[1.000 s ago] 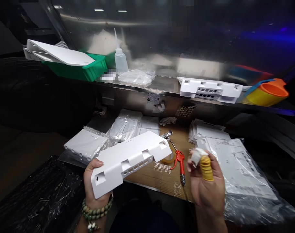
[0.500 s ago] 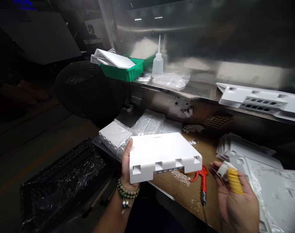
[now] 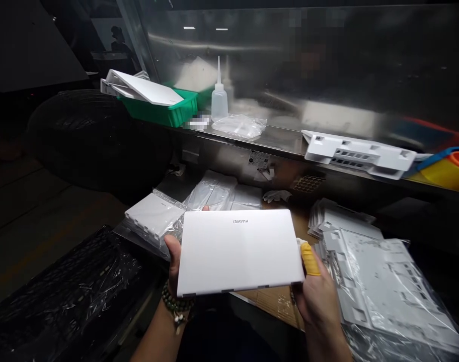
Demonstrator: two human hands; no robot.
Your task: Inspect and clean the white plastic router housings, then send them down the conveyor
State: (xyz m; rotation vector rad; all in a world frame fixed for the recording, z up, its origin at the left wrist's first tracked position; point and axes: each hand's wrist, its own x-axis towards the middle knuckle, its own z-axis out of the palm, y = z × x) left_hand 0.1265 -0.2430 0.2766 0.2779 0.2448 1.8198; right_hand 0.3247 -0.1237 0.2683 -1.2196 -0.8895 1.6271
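Observation:
A white plastic housing [image 3: 239, 254] with upside-down HUAWEI lettering is held up in front of me, its broad flat face toward the camera. My left hand [image 3: 174, 261] grips its left edge, with the thumb along the side and a fingertip showing over the top. At the right edge my right hand [image 3: 318, 286] is closed on the housing, a yellow finger cot [image 3: 310, 259] on one finger. A bit of white cloth [image 3: 301, 242] shows between that finger and the housing. The fingers under the housing are hidden.
Bagged white housings [image 3: 154, 213] lie at left, white panels [image 3: 380, 281] in plastic at right. On the shelf are a green bin [image 3: 172, 114], a dropper bottle [image 3: 219, 103], a plastic bag [image 3: 240, 125] and a white part [image 3: 360, 155]. A black crate [image 3: 74, 296] stands lower left.
The housing has tilted so its flat face shows more fully. My right hand has come left from beside it and now holds its right edge. The red air gun is hidden. The view has shifted right.

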